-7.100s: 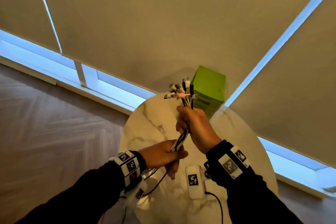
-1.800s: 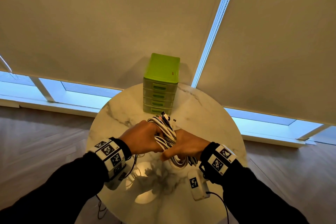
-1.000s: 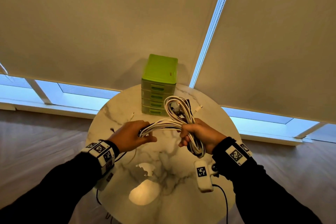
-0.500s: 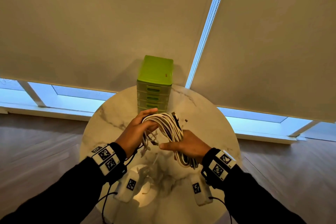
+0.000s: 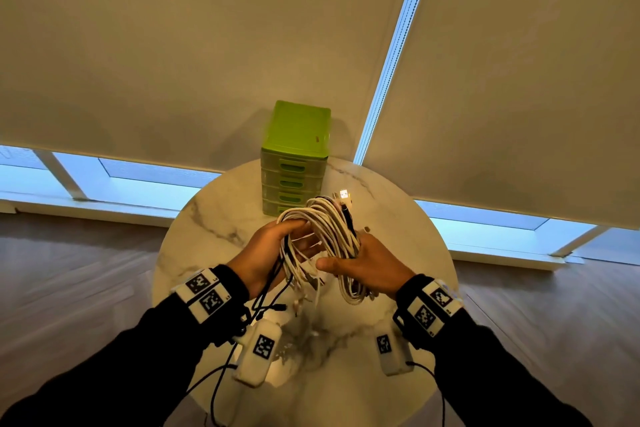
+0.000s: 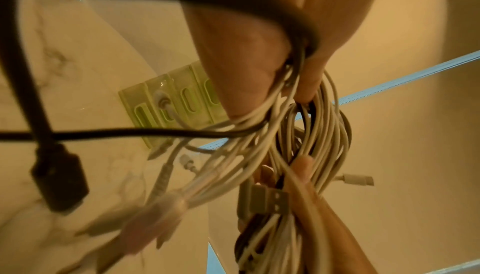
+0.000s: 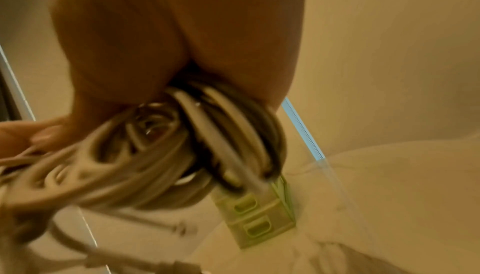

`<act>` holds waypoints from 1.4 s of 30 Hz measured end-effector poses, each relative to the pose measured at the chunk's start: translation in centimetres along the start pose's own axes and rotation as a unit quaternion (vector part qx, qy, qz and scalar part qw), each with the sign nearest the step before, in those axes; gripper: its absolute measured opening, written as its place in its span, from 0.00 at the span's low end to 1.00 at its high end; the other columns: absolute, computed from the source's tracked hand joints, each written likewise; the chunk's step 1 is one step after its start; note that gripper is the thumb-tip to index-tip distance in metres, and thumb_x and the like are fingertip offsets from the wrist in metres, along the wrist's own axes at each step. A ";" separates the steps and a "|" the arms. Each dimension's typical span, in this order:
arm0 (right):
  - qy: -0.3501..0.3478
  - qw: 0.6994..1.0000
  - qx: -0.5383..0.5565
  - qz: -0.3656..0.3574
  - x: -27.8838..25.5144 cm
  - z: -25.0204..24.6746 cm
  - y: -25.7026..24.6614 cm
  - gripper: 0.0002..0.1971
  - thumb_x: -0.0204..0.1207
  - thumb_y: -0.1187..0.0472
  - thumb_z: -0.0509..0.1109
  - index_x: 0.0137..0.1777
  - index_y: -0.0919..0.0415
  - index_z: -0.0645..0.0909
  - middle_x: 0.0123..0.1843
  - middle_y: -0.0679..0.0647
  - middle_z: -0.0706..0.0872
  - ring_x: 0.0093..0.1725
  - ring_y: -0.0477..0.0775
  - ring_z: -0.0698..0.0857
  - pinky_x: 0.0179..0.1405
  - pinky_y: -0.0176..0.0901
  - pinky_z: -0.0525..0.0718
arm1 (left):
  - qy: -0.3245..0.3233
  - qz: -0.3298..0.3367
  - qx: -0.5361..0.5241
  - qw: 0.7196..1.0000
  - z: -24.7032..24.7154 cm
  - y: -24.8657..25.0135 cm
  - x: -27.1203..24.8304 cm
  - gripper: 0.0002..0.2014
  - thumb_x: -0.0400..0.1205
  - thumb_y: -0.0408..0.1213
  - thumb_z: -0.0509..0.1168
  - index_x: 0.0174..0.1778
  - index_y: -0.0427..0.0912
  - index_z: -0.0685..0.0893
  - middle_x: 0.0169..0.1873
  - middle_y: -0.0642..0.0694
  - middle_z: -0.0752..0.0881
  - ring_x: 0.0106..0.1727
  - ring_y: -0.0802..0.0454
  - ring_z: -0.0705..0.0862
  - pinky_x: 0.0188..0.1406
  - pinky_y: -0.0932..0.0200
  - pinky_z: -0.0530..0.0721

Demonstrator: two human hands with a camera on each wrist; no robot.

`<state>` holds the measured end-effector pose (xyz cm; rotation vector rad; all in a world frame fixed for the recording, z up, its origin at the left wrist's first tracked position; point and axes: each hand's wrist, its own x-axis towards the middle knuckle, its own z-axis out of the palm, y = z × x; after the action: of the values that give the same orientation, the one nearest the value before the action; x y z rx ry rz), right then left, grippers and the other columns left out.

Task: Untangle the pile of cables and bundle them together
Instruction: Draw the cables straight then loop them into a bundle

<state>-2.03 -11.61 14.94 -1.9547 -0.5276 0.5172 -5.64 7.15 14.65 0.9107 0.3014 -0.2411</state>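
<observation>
Inside both hands' grip, cables (image 5: 332,229) half-hidden

The right wrist view is smeared: the cable bundle (image 7: 161,155) below the right hand (image 7: 166,38) blurs into streaks, its plugs unreadable. Loose connectors (image 6: 145,219) under the left hand (image 6: 249,56) are blurred too. How many cables, cannot tell.

My right hand (image 7: 166,38) fills the top of the frame, its fingers (image 7: 249,69) curled round a blurred coil of cables (image 7: 155,155), white strands mixed with dark ones; below the coil stands a green drawer unit (image 7: 257,219) on the pale marbled bench (image 7: 389,206); loose plug ends trail lower left.
</observation>
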 end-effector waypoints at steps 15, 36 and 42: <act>-0.106 0.987 0.119 0.002 1.6 1.9 -1.8 0.25 0.68 0.71 0.83 0.65 0.58 0.85 0.58 0.54 0.92 0.61 0.50 0.89 0.62 0.39 0.85 | 0.114 0.100 0.065 0.986 1.5 -2.2 1.6 0.17 0.91 0.43 0.58 0.75 0.45 0.80 0.64 0.43 0.89 0.64 0.48 0.88 0.69 0.45 0.83; 0.051 0.995 0.080 0.018 0.8 2.7 0.1 0.06 0.73 0.70 0.75 0.49 0.66 0.89 0.43 0.62 0.93 0.44 0.59 0.92 0.53 0.60 0.91 | 0.019 0.107 0.333 0.937 2.0 -0.3 0.4 0.64 0.55 0.62 0.87 0.84 0.58 0.56 0.71 0.55 0.81 0.69 0.57 0.83 0.72 0.52 0.81; 0.030 0.997 0.067 -0.008 0.6 3.1 -0.8 0.07 0.68 0.70 0.76 0.46 0.65 0.90 0.41 0.60 0.92 0.42 0.58 0.92 0.52 0.60 0.91 | 0.048 0.155 0.332 0.929 2.2 -0.2 1.6 0.39 0.64 0.66 0.79 0.67 0.51 0.80 0.56 0.53 0.90 0.60 0.56 0.89 0.66 0.44 0.85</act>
<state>-3.40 -8.73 14.39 -1.8311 -0.4584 0.4693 -3.89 5.07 15.20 1.6274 0.1580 0.0034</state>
